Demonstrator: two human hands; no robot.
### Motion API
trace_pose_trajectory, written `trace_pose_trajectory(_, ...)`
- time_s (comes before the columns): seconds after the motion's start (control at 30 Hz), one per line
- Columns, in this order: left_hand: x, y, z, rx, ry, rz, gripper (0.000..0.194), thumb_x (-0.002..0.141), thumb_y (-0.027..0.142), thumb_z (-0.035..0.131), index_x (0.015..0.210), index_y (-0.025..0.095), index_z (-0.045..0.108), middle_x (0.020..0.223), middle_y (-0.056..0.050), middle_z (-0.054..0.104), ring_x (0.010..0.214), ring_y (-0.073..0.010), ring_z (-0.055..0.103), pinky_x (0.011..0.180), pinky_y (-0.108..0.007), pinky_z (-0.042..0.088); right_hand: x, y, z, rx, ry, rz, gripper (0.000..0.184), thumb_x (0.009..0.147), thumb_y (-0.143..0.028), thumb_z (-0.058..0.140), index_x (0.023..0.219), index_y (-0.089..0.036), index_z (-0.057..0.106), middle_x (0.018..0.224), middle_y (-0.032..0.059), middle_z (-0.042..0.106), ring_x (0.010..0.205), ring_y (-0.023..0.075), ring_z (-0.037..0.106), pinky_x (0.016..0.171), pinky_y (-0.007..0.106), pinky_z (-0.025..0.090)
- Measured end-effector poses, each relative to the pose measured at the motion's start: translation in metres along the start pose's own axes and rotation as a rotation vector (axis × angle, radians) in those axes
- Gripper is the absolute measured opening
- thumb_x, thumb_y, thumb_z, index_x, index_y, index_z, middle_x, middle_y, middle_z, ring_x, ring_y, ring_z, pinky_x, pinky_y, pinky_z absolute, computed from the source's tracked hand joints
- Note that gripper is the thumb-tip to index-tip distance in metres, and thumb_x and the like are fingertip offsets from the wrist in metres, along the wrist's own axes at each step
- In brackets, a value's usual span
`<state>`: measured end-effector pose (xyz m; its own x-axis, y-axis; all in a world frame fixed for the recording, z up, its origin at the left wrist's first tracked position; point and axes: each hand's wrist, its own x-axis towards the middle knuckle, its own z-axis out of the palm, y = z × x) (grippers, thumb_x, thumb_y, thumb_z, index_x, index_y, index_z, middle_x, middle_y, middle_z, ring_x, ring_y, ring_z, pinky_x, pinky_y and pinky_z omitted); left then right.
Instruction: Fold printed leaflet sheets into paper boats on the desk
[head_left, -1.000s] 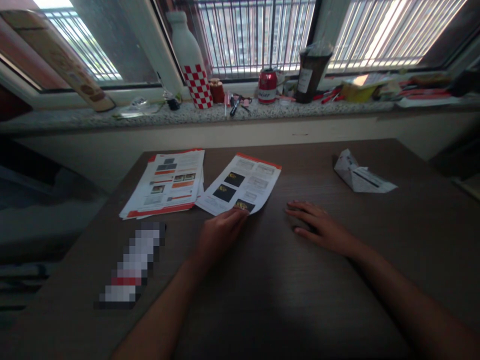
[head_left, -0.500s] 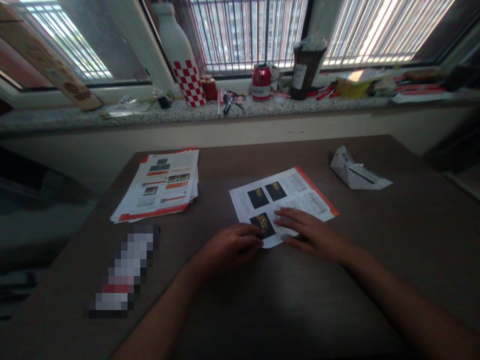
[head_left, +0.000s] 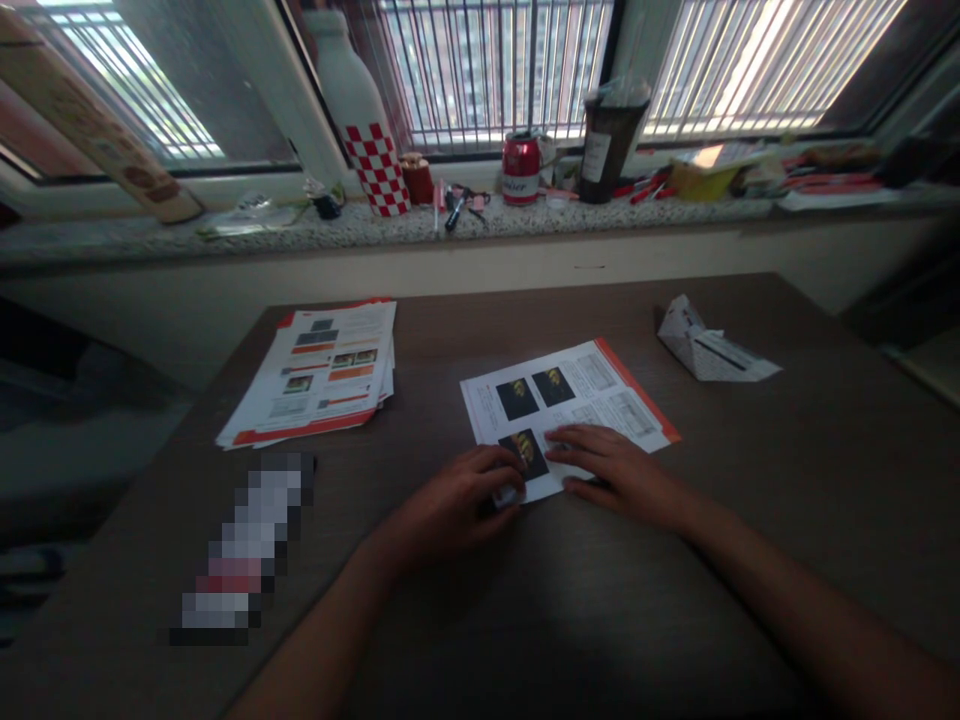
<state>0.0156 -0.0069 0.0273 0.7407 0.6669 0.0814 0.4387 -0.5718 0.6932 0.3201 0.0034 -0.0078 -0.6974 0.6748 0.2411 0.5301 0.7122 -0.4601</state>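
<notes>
A printed sheet of paper (head_left: 570,385) with dark photos and an orange edge lies on the brown table in front of me. My left hand (head_left: 465,500) rests at its near left corner, fingers bent and slightly apart over the paper's edge. On the near right part of the sheet lies my right hand (head_left: 619,470), its fingers stretched out and spread on the print. To the left is a stack of similar sheets (head_left: 322,370). A folded paper shape (head_left: 712,350) stands at the far right of the table.
A pixelated phone-like object (head_left: 244,550) lies on the table (head_left: 480,620) at the left. Along the granite windowsill (head_left: 262,238) stand a red-checked white bottle (head_left: 375,165), a red can (head_left: 520,170), a dark cup (head_left: 606,145) and assorted small items.
The sheet has moved from beside the stack to the right and turned, with its orange edge now at the right. My right hand has come down onto it; the last half second shows little movement.
</notes>
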Motion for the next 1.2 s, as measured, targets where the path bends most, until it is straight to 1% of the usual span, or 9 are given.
trace_pose_trajectory(0.13,-0.001,0.002,-0.001,-0.036,-0.011,0.001,0.028,0.092,0.013,0.069,0.118,0.025,0.069,0.135,-0.008,0.062,0.127,-0.0252,0.059,0.108,-0.044,0.051,0.000,0.000,0.000,-0.011,-0.007,-0.011,0.049,0.100,-0.029,0.068,0.148,-0.032,0.057,0.157,0.0076,0.056,0.142,0.0303,0.053,0.115,0.057,0.049)
trace_pose_trajectory(0.23,-0.001,0.000,-0.001,-0.048,0.003,0.004,0.027,0.093,0.011,0.067,0.117,0.024,0.068,0.134,-0.008,0.062,0.125,-0.0240,0.060,0.108,-0.042,0.051,0.000,0.000,-0.001,-0.015,-0.022,-0.013,0.048,0.101,-0.030,0.067,0.148,-0.030,0.057,0.157,0.0083,0.056,0.143,0.0304,0.053,0.114,0.056,0.048)
trace_pose_trajectory(0.47,0.001,-0.013,0.005,-0.027,0.096,-0.012,0.012,0.102,0.015,0.062,0.109,0.022,0.068,0.124,-0.005,0.068,0.108,-0.0188,0.069,0.096,-0.035,0.057,0.001,-0.004,-0.005,-0.008,-0.029,-0.005,0.047,0.099,-0.035,0.070,0.145,-0.032,0.060,0.156,0.0081,0.056,0.142,0.0315,0.053,0.113,0.057,0.049)
trace_pose_trajectory(0.6,0.003,-0.015,0.008,-0.035,0.186,-0.030,0.005,0.102,0.017,0.064,0.102,0.019,0.069,0.112,-0.005,0.070,0.098,-0.0178,0.070,0.088,-0.034,0.058,0.001,-0.006,-0.006,-0.005,-0.018,0.005,0.047,0.098,-0.038,0.072,0.144,-0.031,0.062,0.154,0.0085,0.058,0.140,0.0313,0.054,0.113,0.057,0.049)
trace_pose_trajectory(0.73,0.005,-0.012,0.009,-0.046,0.228,-0.042,0.005,0.101,0.019,0.066,0.098,0.019,0.070,0.105,-0.004,0.071,0.093,-0.0172,0.070,0.084,-0.033,0.058,0.001,-0.008,-0.003,-0.013,0.012,0.004,0.045,0.097,-0.039,0.073,0.140,-0.031,0.064,0.152,0.0087,0.060,0.140,0.0321,0.055,0.112,0.058,0.049)
trace_pose_trajectory(0.93,0.008,-0.007,0.009,-0.075,0.272,-0.046,0.008,0.101,0.022,0.066,0.094,0.020,0.069,0.102,-0.004,0.072,0.091,-0.0169,0.071,0.082,-0.033,0.059,0.001,-0.010,0.001,-0.023,0.036,-0.027,0.036,0.097,-0.035,0.073,0.133,-0.034,0.069,0.148,0.0063,0.064,0.138,0.0320,0.056,0.109,0.059,0.050)
trace_pose_trajectory(1.07,0.008,-0.005,0.011,-0.079,0.316,-0.045,0.010,0.102,0.022,0.065,0.093,0.020,0.068,0.101,-0.003,0.071,0.091,-0.0166,0.070,0.083,-0.033,0.059,0.002,-0.012,0.001,-0.040,0.039,-0.042,0.026,0.100,-0.034,0.068,0.126,-0.031,0.071,0.145,0.0072,0.066,0.137,0.0311,0.057,0.109,0.057,0.050)
trace_pose_trajectory(1.17,0.006,-0.006,0.009,-0.069,0.328,-0.024,0.005,0.100,0.025,0.070,0.100,0.021,0.067,0.106,-0.004,0.070,0.097,-0.0183,0.070,0.086,-0.034,0.059,0.003,-0.012,0.002,-0.018,0.086,-0.028,0.019,0.105,-0.027,0.060,0.118,-0.027,0.073,0.137,0.0083,0.070,0.129,0.0284,0.063,0.104,0.053,0.053)
trace_pose_trajectory(1.2,0.005,-0.006,0.007,-0.054,0.328,-0.020,0.012,0.097,0.028,0.074,0.104,0.021,0.066,0.111,-0.005,0.069,0.102,-0.0198,0.069,0.090,-0.036,0.059,0.003,-0.011,0.003,-0.004,0.107,-0.014,0.019,0.105,-0.027,0.058,0.118,-0.026,0.073,0.134,0.0088,0.071,0.126,0.0278,0.065,0.102,0.051,0.054)
